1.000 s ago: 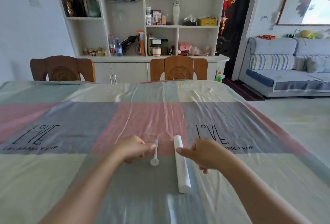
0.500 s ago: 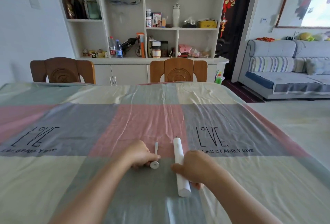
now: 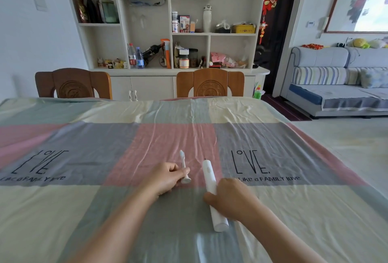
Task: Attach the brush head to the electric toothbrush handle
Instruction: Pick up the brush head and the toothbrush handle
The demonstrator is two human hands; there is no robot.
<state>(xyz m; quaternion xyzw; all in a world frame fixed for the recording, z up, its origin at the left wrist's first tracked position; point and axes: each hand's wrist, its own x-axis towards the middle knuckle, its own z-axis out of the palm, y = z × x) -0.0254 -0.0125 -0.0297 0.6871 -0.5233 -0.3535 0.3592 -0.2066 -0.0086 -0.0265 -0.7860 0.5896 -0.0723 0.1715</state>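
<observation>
Hands on brush head (image 3: 183,166) (handle (image 3: 211,189) too)

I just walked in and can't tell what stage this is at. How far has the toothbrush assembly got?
Early stage. Done: both parts are gripped. In hand: the left hand pinches the brush head near its base, bristles pointing away; the right hand wraps the toothbrush handle, which lies along the tablecloth. Left: the two pieces are side by side and apart, so aligning and pushing the head onto the handle's far tip remains.

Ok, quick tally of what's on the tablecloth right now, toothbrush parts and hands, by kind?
Brush heads: 1, the brush head, pinched in the left hand.
Handles: 1, the toothbrush handle, under the right hand's grip.
Hands: 2.
Total: 4, with head and handle not yet joined.
</observation>
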